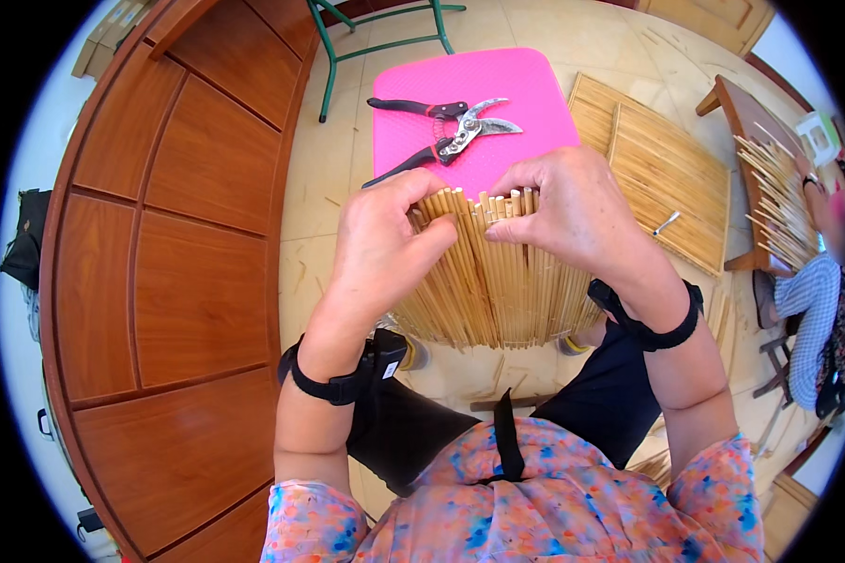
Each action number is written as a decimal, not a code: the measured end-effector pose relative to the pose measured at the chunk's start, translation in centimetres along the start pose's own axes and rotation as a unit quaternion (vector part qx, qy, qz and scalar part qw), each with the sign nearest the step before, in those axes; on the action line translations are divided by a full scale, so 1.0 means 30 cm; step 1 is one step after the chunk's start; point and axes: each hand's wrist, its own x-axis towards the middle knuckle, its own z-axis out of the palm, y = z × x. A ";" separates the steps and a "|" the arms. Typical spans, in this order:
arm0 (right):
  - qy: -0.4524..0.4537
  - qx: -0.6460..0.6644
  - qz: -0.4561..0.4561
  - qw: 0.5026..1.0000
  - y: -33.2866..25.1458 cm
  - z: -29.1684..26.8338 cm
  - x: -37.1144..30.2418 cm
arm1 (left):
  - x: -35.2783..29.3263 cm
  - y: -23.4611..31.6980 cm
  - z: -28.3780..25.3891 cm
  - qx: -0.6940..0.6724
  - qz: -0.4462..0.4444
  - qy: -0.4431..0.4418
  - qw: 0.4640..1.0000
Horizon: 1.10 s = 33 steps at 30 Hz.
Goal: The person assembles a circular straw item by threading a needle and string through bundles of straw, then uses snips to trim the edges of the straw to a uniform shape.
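Note:
Between my knees stands a mat of thin straw-coloured sticks (498,291), set side by side, its far end up against the pink stool top. My left hand (390,244) pinches the stick ends at the mat's left part, thumb on the near face. Farther right, my right hand (568,206) grips the stick ends between thumb and fingers. A narrow gap shows between the ends held by the two hands. Just beyond my hands, pruning shears (451,131) with black and red handles lie on the pink stool (526,80), blades spread apart.
Wooden cabinet panels (202,291) rise at the left. Flat slatted mats (671,159) lie on the tiled floor at the right, a small metal tool (667,222) on them. A bench (760,113) holds loose sticks (779,197) beside another person. Green metal legs (385,49) stand behind.

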 end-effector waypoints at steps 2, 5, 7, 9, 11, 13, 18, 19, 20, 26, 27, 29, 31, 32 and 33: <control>-0.013 -0.008 0.017 1.000 -0.005 -0.012 0.006 | 0.002 0.000 -0.003 0.013 -0.004 0.008 1.000; -0.013 -0.008 0.036 0.999 0.000 -0.021 0.010 | 0.005 0.011 -0.019 -0.071 0.027 0.016 0.997; 0.000 -0.003 0.034 0.999 0.008 -0.029 0.013 | 0.007 0.031 -0.044 0.019 0.120 0.078 0.990; -0.007 0.036 0.045 0.998 0.014 -0.041 0.019 | 0.007 0.026 -0.058 0.024 0.107 0.067 0.992; -0.015 0.047 0.059 0.997 0.014 -0.047 0.021 | 0.005 0.020 -0.060 0.031 0.092 0.057 0.994; -0.024 0.059 0.073 0.995 0.013 -0.047 0.021 | 0.005 0.003 -0.044 -0.008 0.094 0.061 0.994; -0.028 0.049 0.060 0.997 0.009 -0.039 0.016 | 0.009 -0.007 -0.025 0.020 0.099 0.094 0.990; -0.029 0.048 0.058 0.997 0.007 -0.037 0.015 | 0.008 -0.005 -0.027 0.033 0.085 0.087 0.992; -0.031 0.051 0.063 0.996 0.004 -0.034 0.014 | 0.006 -0.007 -0.026 0.032 0.084 0.090 0.992; -0.032 0.088 0.057 0.994 -0.009 -0.046 0.003 | -0.008 0.017 -0.040 0.005 0.084 0.096 0.992; -0.023 0.118 0.047 0.992 -0.009 -0.051 -0.002 | -0.010 0.024 -0.043 0.012 0.116 0.108 0.987; -0.010 0.113 0.035 0.993 -0.036 -0.063 -0.019 | -0.024 0.041 -0.056 0.023 0.148 0.125 0.981; 0.013 0.093 0.002 0.996 -0.077 -0.094 -0.048 | -0.059 0.082 -0.075 0.025 0.175 0.146 0.973; 0.017 0.091 0.000 0.996 -0.095 -0.110 -0.065 | -0.073 0.100 -0.085 0.026 0.180 0.147 0.972; 0.032 0.072 -0.032 0.996 -0.112 -0.124 -0.081 | -0.087 0.114 -0.097 0.069 0.222 0.164 0.959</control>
